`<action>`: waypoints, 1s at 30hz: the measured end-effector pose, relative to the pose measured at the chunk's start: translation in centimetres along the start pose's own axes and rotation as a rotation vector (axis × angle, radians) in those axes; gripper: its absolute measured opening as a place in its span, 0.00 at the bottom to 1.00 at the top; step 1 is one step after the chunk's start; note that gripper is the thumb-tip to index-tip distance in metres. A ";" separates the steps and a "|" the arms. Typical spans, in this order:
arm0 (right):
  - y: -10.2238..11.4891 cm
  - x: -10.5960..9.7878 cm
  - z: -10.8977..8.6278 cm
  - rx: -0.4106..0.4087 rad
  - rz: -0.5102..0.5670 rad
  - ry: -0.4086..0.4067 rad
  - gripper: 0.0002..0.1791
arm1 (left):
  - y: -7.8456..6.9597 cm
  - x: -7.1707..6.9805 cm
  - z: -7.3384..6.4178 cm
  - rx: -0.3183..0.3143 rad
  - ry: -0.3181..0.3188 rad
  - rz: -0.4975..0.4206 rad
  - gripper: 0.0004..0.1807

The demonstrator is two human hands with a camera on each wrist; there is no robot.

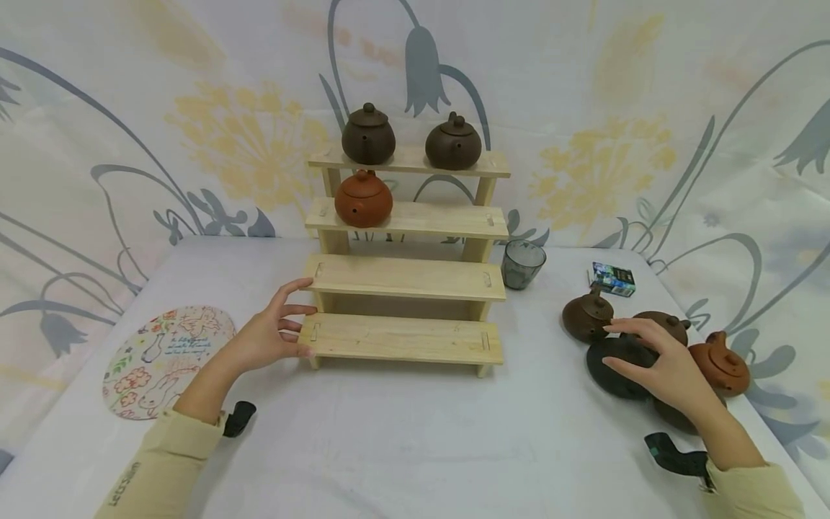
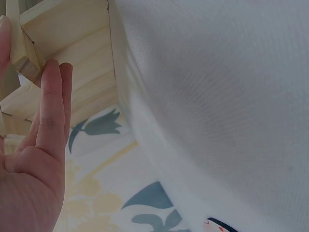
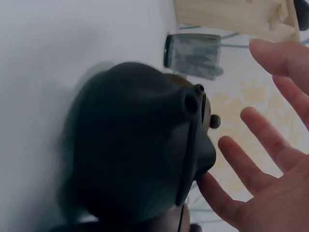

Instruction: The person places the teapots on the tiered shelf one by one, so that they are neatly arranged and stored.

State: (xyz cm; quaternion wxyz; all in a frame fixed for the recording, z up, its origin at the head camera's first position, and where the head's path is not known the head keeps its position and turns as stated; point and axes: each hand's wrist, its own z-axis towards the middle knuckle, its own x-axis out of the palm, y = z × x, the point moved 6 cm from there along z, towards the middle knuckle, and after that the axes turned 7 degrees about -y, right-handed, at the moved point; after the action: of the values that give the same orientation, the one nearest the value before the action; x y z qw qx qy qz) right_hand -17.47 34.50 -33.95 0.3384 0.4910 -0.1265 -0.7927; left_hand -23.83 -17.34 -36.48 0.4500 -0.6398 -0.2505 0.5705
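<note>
My left hand (image 1: 269, 331) is at the left end of a four-step wooden stand (image 1: 405, 277), its fingertips at the ends of the two lower steps. In the left wrist view its fingers (image 2: 49, 113) lie straight beside the board's end. My right hand (image 1: 674, 371) hovers with spread fingers over a black teapot (image 1: 616, 371); in the right wrist view one fingertip is right at its lid. Around it stand a brown teapot (image 1: 586, 317), another brown one (image 1: 671, 324), an orange-brown teapot (image 1: 721, 367) and a dark pot (image 1: 677, 417) partly hidden under the hand.
On the top step sit two dark brown teapots (image 1: 368, 140), with a reddish teapot (image 1: 363, 202) one step below. A grey glass (image 1: 522, 265) stands right of the stand, near a small box (image 1: 612, 280). A drawn-on round mat (image 1: 168, 360) lies left. Floral cloth hangs behind.
</note>
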 end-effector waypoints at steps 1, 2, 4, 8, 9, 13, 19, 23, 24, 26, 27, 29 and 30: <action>-0.2 -0.1 -0.2 0.009 -0.011 0.017 0.26 | 0.0 0.0 0.0 -0.001 0.000 -0.001 0.57; -0.4 -0.2 -0.3 0.023 -0.022 0.034 0.26 | 0.0 0.0 0.0 -0.002 0.001 -0.001 0.57; -0.9 -0.3 -0.6 0.065 -0.048 0.081 0.26 | -0.1 0.0 -0.1 -0.004 0.000 -0.001 0.57; -1.9 -0.2 -1.1 0.161 -0.080 0.186 0.29 | -0.2 -0.1 -0.1 -0.005 -0.004 0.010 0.57; -2.0 -0.1 -1.1 0.174 -0.079 0.206 0.30 | -0.2 -0.1 -0.1 -0.005 -0.004 0.011 0.57; -2.1 0.0 -1.2 0.174 -0.085 0.241 0.33 | -0.2 -0.1 -0.1 -0.005 -0.005 0.018 0.58; -1.6 0.5 -1.4 0.149 -0.085 0.274 0.34 | -0.2 -0.1 -0.2 -0.007 -0.003 0.019 0.58; -1.3 1.4 -1.6 0.122 -0.006 0.268 0.33 | -0.2 -0.1 -0.2 -0.009 0.000 0.012 0.58; -1.2 1.7 -1.5 0.121 0.016 0.275 0.33 | -0.2 -0.1 -0.2 -0.010 0.000 0.011 0.57; -1.2 2.3 -1.5 0.148 0.049 0.306 0.36 | -0.2 0.0 -0.1 -0.010 0.001 0.011 0.57; -1.2 2.7 -1.4 0.164 0.060 0.327 0.37 | -0.1 0.0 -0.1 -0.010 0.001 0.013 0.57; -1.0 3.4 -1.2 0.177 0.071 0.375 0.41 | -0.1 0.0 0.0 -0.008 -0.002 0.015 0.58; -0.8 3.7 -1.1 0.173 0.074 0.395 0.43 | -0.1 0.0 0.0 -0.007 -0.003 0.016 0.58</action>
State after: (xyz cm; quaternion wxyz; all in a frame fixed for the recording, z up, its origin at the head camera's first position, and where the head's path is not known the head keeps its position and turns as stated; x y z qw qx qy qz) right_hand -17.94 32.78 -37.51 0.3420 0.6592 -0.1433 -0.6542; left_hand -23.81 -17.26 -36.45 0.4430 -0.6424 -0.2480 0.5741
